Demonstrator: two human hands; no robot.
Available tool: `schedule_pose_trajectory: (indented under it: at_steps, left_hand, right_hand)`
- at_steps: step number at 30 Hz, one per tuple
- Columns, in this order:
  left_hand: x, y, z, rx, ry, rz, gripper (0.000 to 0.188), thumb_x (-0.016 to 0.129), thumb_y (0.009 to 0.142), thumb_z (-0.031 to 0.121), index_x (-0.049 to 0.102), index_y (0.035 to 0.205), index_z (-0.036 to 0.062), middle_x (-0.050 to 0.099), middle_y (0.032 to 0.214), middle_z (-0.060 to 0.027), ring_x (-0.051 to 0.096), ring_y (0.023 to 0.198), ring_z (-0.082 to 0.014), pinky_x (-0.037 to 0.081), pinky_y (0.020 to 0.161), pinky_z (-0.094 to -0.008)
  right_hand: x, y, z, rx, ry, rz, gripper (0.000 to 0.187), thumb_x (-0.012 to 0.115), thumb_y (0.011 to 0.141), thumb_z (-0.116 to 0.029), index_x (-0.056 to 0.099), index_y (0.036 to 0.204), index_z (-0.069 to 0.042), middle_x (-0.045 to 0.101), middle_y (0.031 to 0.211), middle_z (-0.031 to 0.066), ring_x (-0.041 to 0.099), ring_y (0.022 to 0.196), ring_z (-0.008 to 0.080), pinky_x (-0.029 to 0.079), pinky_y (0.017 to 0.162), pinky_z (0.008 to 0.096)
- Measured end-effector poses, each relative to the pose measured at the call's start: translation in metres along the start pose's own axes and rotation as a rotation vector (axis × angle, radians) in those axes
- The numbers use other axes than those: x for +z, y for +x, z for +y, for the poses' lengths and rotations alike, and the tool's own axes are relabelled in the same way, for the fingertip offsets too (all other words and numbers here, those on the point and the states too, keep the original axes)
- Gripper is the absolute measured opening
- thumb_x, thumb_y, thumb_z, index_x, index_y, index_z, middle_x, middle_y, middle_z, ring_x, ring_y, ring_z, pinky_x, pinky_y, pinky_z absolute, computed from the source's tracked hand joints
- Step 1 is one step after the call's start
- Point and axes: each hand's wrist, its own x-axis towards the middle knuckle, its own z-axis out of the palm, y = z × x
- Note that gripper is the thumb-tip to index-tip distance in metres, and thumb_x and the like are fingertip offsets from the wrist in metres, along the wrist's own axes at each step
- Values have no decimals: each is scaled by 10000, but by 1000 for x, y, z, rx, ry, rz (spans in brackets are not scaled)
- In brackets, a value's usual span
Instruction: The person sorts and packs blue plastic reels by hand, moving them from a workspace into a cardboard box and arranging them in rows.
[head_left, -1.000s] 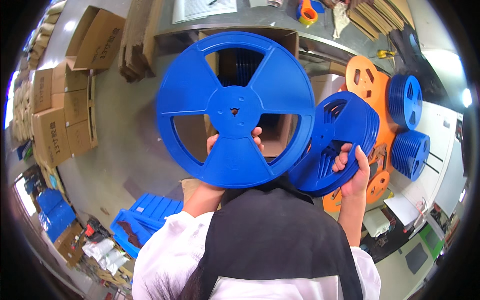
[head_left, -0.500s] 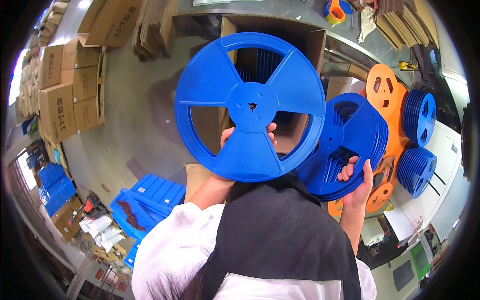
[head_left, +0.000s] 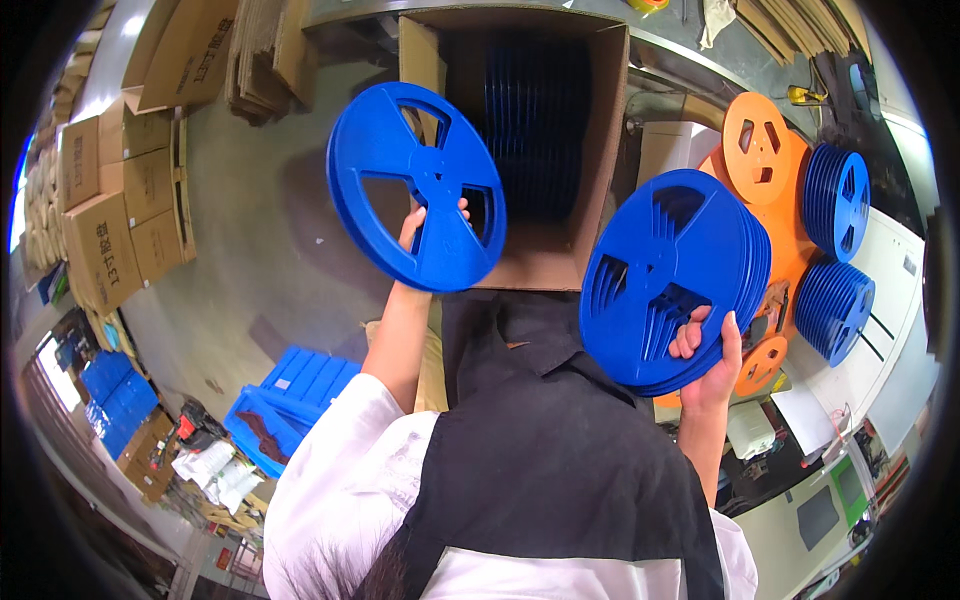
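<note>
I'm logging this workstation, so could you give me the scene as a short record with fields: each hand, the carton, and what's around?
Left hand: holds a blue reel by its lower part
Right hand: grips a stack of blue reels at its lower right edge
Carton: open, with dark blue reels inside
Right side: orange reel; two more blue stacks
Left side: blue bin; stacked cardboard boxes

– What is hidden at the left hand [head_left: 411,228]?
– The palm is covered by the tilted blue reel [head_left: 452,262].
– And in the carton [head_left: 604,120]?
– The dark reels [head_left: 528,120] there are swallowed by shadow; no exact count can be made.
– What is cut off?
– The yellow tape roll [head_left: 648,4] is sliced by the top edge.
</note>
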Motion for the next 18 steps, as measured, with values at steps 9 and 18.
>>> schedule_pose_trajectory:
  at_steps: [9,18]
  left_hand:
    - [-74,137,-21,-5,291,214,442,688,806,357,563,1155,115,594,870,-23,575,768,-151,489,707,-298]
    - [-70,167,-27,-248,318,336,453,648,810,456,591,1090,105,634,954,-71,599,868,-229,495,789,-382]
  right_hand:
    - [-13,1,10,46,-43,24,396,434,967,-396,542,968,-14,477,637,39,441,571,133,394,550,282]
    - [-18,-3,21,32,-6,14,451,416,969,-446,534,995,-12,433,614,19,405,540,116,362,530,264]
